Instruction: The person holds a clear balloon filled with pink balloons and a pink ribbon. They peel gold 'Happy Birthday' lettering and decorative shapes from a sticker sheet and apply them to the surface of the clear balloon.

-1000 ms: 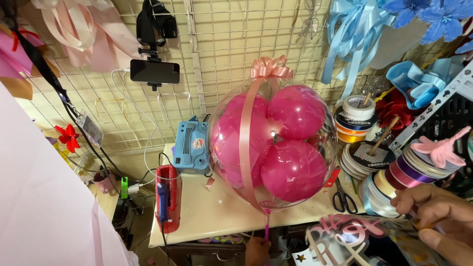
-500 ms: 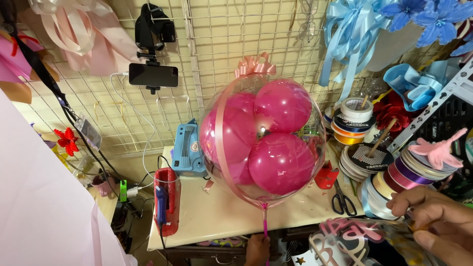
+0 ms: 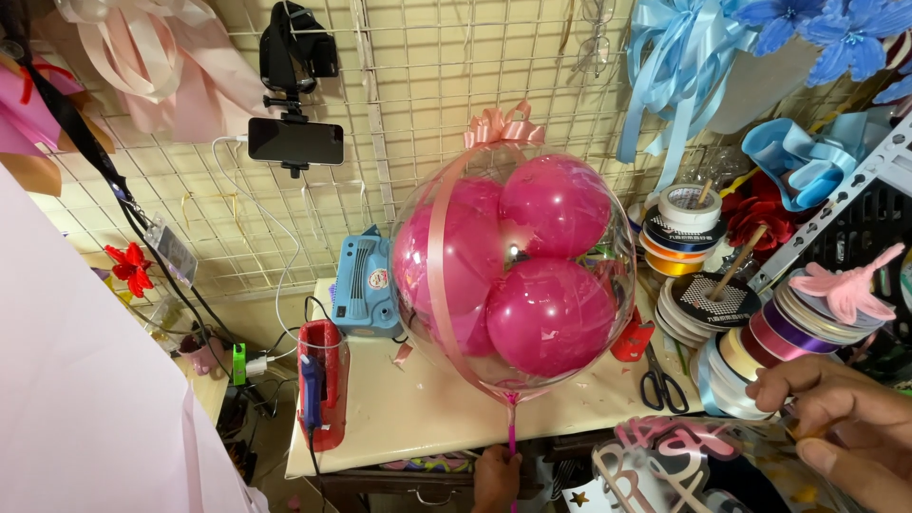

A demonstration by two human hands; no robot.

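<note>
Holding a clear balloon upright above the counter.
The left hand is pinching its stick below, keeping the pink balloons inside visible; the right hand, right of the balloon, is curling around ribbon spools.

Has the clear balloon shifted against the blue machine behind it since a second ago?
Yes. The clear balloon has drifted left toward the blue machine and now overlaps its right edge, and it has turned on its stick.

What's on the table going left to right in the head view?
Red holder → blue balloon pump → clear balloon with pink balloons inside, its stick held by the left hand → black scissors → ribbon spools, right hand beside them.
</note>
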